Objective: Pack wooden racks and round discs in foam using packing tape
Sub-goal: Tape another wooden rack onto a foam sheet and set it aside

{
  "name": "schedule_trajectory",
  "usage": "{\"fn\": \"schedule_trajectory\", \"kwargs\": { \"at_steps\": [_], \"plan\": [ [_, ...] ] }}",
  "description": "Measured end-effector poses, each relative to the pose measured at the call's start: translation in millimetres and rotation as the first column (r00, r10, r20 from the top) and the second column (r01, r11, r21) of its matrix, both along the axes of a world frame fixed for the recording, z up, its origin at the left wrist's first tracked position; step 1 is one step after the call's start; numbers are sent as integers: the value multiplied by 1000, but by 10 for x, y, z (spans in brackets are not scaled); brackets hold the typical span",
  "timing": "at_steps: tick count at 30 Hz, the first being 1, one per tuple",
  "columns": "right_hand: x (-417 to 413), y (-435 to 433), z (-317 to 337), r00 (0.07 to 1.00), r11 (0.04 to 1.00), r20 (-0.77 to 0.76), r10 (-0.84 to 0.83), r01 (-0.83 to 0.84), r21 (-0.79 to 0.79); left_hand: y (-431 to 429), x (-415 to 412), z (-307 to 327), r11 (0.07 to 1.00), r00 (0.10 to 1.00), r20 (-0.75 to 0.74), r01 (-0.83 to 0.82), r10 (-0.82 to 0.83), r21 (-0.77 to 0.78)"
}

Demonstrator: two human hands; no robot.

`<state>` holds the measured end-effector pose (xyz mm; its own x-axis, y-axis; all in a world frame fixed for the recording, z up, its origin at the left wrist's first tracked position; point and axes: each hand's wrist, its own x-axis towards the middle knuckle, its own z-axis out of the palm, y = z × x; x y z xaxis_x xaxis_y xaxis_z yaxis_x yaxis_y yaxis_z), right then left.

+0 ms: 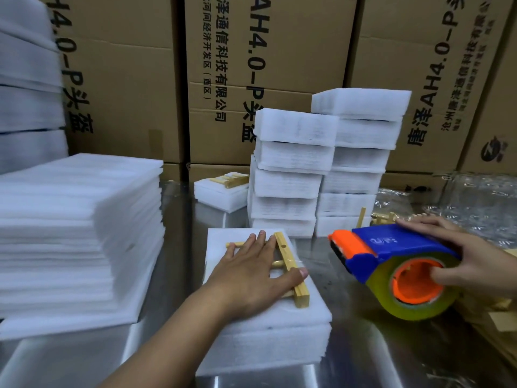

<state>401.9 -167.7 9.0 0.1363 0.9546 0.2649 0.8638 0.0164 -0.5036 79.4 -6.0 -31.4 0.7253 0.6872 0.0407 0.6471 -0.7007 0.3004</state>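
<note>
A wooden rack [288,264] lies flat on a white foam block [265,320] in front of me on the metal table. My left hand [251,270] presses down on the rack with straight, spread fingers and covers most of it. To the right, my right hand [458,259] grips a blue and orange tape dispenser [386,261] loaded with a roll of yellowish packing tape, thumb inside the orange core. The dispenser hovers beside the foam block, its orange mouth pointing toward it. No round discs are visible.
A tall stack of foam sheets [75,236] fills the left. Two columns of packed foam blocks [321,169] stand behind, with another foam block and rack [223,189] to their left. Loose wooden pieces [386,217] and plastic bags lie at right. Cardboard boxes [279,65] wall the back.
</note>
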Motion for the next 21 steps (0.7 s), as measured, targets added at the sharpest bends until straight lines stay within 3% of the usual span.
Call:
{"fn": "schedule_trajectory", "kwargs": {
  "at_steps": [5, 11, 15, 21],
  "plan": [
    [-91, 18, 113, 987, 999, 162, 17, -9, -53, -16, 14, 17, 1000, 1000, 0, -13, 13, 8],
    [-414, 202, 160, 897, 971, 408, 169, -81, -225, -20, 18, 3, 999, 1000, 0, -19, 20, 30],
    [-518, 332, 119, 897, 967, 402, 183, -90, -239, -2, 17, -17, 999, 1000, 12, -21, 20, 40],
    [-497, 460, 100, 943, 967, 267, 201, -148, -206, -12, 27, -9, 999, 1000, 21, -22, 21, 42]
  ]
}}
